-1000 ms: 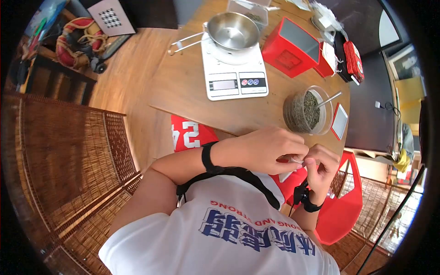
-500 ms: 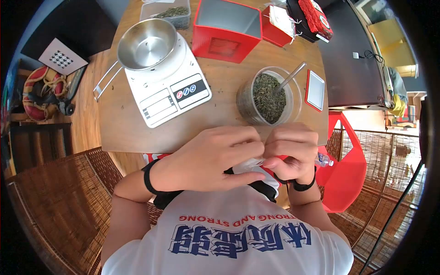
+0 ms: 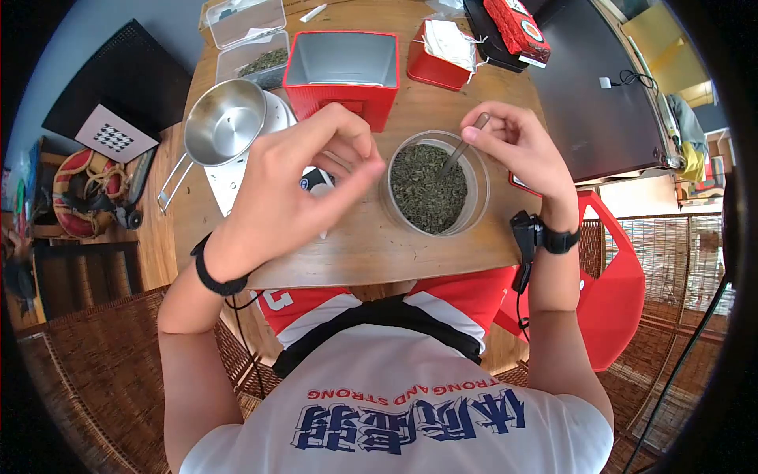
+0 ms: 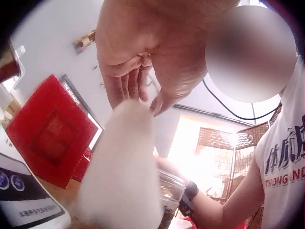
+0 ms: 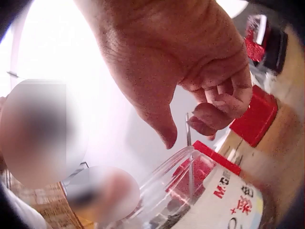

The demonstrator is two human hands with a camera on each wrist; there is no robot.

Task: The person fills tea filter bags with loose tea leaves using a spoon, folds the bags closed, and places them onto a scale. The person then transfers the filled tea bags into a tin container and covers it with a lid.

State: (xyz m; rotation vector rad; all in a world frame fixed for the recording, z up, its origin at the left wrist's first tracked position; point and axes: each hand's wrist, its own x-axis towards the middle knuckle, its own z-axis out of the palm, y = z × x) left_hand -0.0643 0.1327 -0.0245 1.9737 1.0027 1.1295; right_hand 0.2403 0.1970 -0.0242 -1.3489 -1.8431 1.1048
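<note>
My left hand point(image 3: 292, 174) is raised over the table's near side, beside the kitchen scale. Its thumb and fingertips pinch the top of a white tea bag point(image 4: 124, 167), which hangs below them in the left wrist view; the hand mostly hides it in the head view. A clear round tub point(image 3: 479, 207) of dried green leaves point(image 3: 426, 189) stands between my hands. A metal spoon point(image 3: 454, 158) leans in it, its handle up to the right. My right hand point(image 3: 525, 150) is at that handle, thumb and forefinger either side of it with a gap, the other fingers loosely bent.
A steel pan point(image 3: 225, 122) with a wire handle sits on the white scale point(image 3: 225, 183). Behind are an open red tin point(image 3: 339, 95), a clear box point(image 3: 251, 59) with leaves, and a red box point(image 3: 430, 73) of white bags. A red chair point(image 3: 616, 292) stands to the right.
My hands were together at the table's front edge over a thin whitish thing. They have parted: the left rose leftward with the bag, the right moved up to the spoon. The head view has shifted.
</note>
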